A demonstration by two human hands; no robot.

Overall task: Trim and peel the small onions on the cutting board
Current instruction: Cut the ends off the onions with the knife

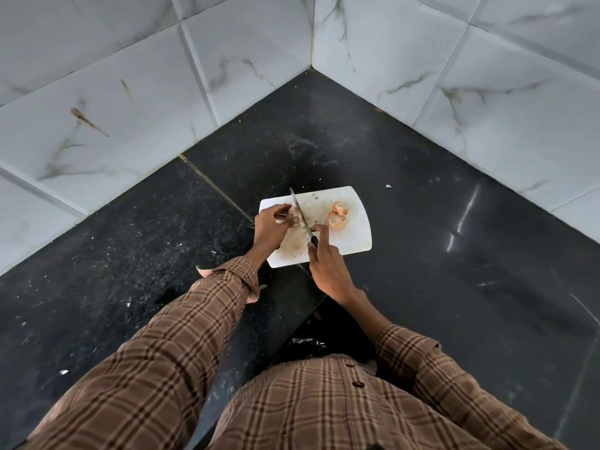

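Observation:
A white cutting board [354,241] lies on the black counter, stained and speckled with bits. My left hand [271,227] pinches a small pale onion [297,216] at the board's left side. My right hand [326,264] grips a knife [300,216] by its dark handle, the blade running up and to the left across the onion. Orange onion skins [338,215] lie piled at the board's right side. The onion is mostly hidden by my fingers and the blade.
The black stone counter [438,254] fills a corner between two white marble-tiled walls [130,92]. Small scraps dot the counter. The counter's front edge runs under my arms, with a black bag [305,347] below it.

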